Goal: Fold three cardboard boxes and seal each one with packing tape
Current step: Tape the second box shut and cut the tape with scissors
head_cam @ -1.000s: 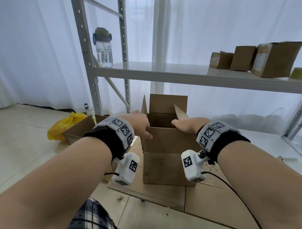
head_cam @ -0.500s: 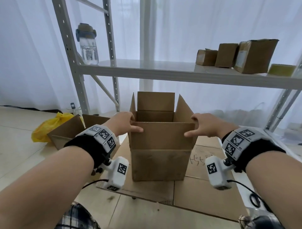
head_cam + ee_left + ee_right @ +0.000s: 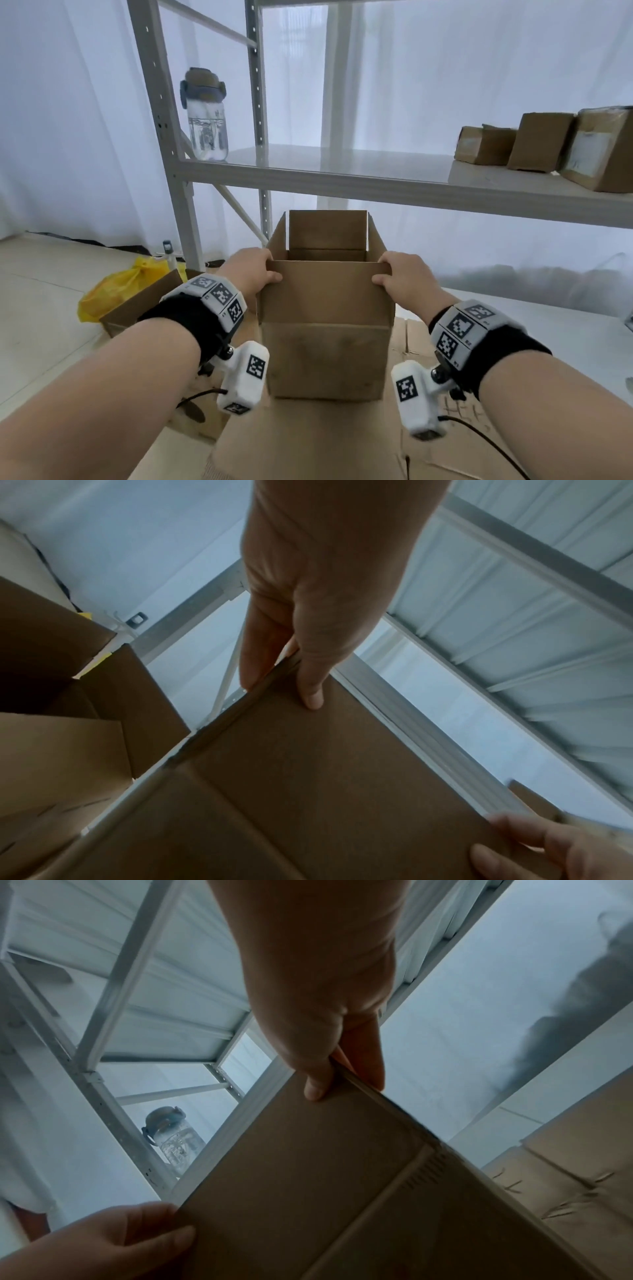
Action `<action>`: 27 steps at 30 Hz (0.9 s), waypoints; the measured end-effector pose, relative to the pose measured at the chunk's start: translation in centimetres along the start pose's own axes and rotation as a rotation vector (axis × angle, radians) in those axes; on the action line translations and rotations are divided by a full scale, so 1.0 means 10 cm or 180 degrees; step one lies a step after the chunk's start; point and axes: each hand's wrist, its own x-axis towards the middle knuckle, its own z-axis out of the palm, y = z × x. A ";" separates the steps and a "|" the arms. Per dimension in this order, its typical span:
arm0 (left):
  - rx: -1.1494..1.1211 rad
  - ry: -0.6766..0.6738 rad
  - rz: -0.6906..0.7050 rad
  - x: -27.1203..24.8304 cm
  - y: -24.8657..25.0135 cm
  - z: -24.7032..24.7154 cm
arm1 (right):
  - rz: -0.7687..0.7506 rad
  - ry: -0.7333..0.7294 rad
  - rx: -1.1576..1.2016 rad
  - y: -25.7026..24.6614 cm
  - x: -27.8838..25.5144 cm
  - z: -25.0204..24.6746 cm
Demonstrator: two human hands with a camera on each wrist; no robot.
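Left hand (image 3: 255, 270) and right hand (image 3: 399, 274): now pinching the near flap (image 3: 325, 291) at its 9 and 3 o'clock corners, having shifted from the side flaps. Cardboard box (image 3: 325, 359): upright on flattened cardboard (image 3: 308, 442), top open. Near flap likely folds next.

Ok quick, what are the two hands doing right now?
Left hand: pinching the near flap's left corner of the cardboard box.
Right hand: pinching the same flap's right corner.

Each wrist carries a black band (image 3: 191, 318) with white coded marker blocks (image 3: 222, 294) and a cabled white camera module (image 3: 245, 380).
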 end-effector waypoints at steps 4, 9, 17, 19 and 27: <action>-0.0189 0.0371 -0.0085 0.44 -0.26 -0.03 | -0.0003 0.0140 0.0080 -0.13 0.50 0.29; -0.0516 0.0736 -0.0186 1.08 -0.46 0.18 | -0.0005 0.0461 0.0376 -0.11 1.12 0.72; -0.0826 0.1456 -0.0107 1.95 -0.65 0.80 | -0.0125 0.1055 0.0790 0.17 1.82 1.35; -0.0758 0.1572 -0.0059 2.07 -0.77 0.94 | -0.0171 0.1098 0.0870 0.21 1.96 1.54; -0.0193 0.1443 -0.0425 2.29 -1.27 1.21 | -0.0123 0.0779 0.1059 0.13 2.30 2.29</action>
